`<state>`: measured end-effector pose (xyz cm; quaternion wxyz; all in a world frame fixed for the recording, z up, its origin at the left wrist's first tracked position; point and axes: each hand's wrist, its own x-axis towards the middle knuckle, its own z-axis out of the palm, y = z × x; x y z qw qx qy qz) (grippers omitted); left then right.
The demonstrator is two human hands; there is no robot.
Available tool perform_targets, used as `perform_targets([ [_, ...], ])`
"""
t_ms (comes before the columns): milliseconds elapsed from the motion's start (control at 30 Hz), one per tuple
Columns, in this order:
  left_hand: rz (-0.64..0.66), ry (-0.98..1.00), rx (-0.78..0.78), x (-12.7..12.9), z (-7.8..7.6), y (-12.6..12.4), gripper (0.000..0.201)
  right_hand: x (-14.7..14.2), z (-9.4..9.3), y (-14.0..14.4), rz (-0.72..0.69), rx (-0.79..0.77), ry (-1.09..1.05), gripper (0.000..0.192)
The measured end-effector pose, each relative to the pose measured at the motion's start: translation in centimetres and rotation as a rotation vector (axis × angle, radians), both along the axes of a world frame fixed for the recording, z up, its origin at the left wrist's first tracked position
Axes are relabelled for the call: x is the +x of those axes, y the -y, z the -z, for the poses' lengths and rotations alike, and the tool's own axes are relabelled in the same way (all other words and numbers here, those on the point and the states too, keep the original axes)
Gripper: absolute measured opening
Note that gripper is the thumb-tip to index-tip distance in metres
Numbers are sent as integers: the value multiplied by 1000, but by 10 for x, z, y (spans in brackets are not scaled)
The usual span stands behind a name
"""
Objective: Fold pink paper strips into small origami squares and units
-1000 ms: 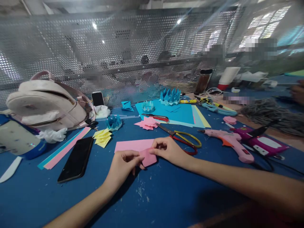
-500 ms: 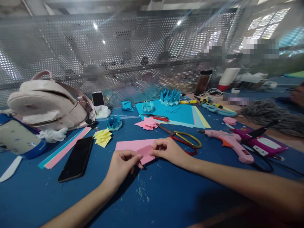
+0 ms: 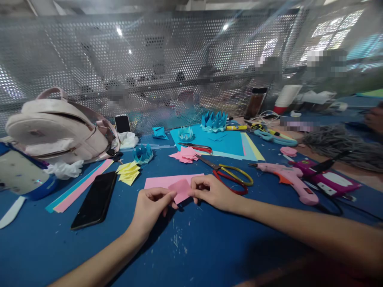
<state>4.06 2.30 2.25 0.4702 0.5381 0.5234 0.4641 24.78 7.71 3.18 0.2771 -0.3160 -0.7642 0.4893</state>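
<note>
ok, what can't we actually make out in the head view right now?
- Pink paper: its fold state, since the left hand and right hand cover both its ends.
- Shapes behind the mesh screen: blurred and masked by the perforations.
- Another person's hand: cut off by the right edge.
- White strip: runs out past the left edge.
- Small tools by the blue sheets: too small to identify.

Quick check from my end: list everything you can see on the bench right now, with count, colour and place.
small paper piece: 1, pink, pinched between both hands
paper strip: 1, pink, under it
scissors: 1, yellow and red handles, right of the strip
glue gun: 1, pink, right
phone: 1, black, left
folded squares: stack, yellow, left of centre
backpack: 1, pale pink, far left
table: 1, blue
left hand: 1, pinching
right hand: 1, pinching
</note>
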Motion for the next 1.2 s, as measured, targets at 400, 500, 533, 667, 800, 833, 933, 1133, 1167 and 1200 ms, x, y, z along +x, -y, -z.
perform_targets([
  [400, -9, 60, -14, -2, 0, 1, 31, 3, 0, -4, -81, -42, -53, 40],
  [500, 1, 41, -13, -1, -1, 1, 30, 4, -1, -2, -89, 14, -27, 41],
  [533, 8, 30, -16, -1, -2, 1, 30, 4, -1, -1, -86, 64, 3, 41],
  [667, 89, -23, -52, 3, -5, 3, 34, 6, 1, 2, -76, 263, 130, 49],
  [800, 146, -11, -68, 8, -8, 6, 35, 8, 3, 3, -135, 188, 111, 61],
  [833, 160, 3, -73, 9, -9, 7, 36, 8, 2, 3, -161, 158, 87, 63],
  [933, 181, 48, -94, 9, -9, 8, 36, 9, 1, 2, -193, 129, 31, 65],
  [1133, 225, 76, -117, 9, -1, 11, 31, 8, 2, 4, -198, 141, 22, 68],
  [1167, 239, 76, -126, 9, 0, 12, 30, 8, 3, 5, -210, 128, 25, 69],
  [1200, 251, 76, -135, 10, 1, 12, 29, 8, 3, 6, -224, 117, 28, 70],
])
